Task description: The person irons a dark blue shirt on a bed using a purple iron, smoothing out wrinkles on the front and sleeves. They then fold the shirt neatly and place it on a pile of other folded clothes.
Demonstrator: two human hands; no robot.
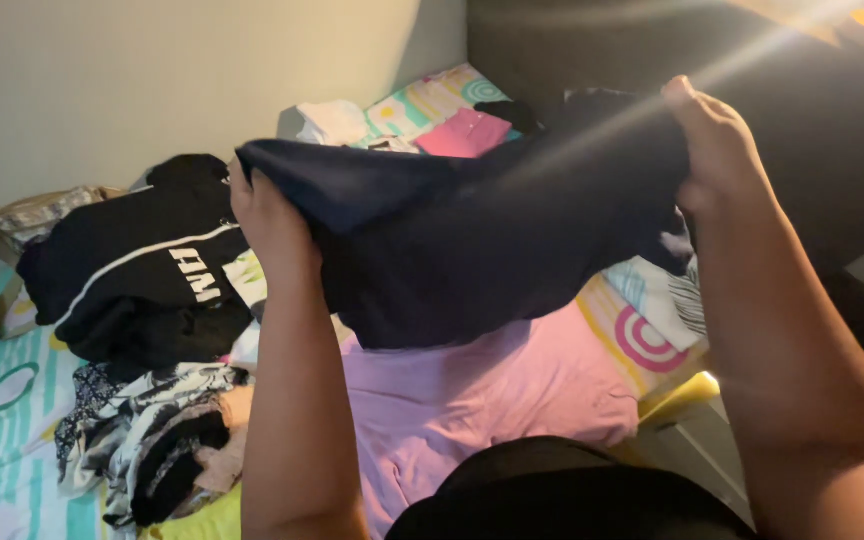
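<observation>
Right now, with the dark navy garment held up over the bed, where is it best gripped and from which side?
Probably along its top edge, at the two outer ends, from above. The left hand and right hand already pinch those ends of the navy garment, so it hangs spread above the lilac cloth.

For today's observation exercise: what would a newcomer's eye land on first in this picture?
The dark navy garment stretched mid-air across the centre, gripped by the left hand and the right hand. Below it lies a pink cloth on the patterned bedsheet, with a heap of black clothes at left.
</observation>
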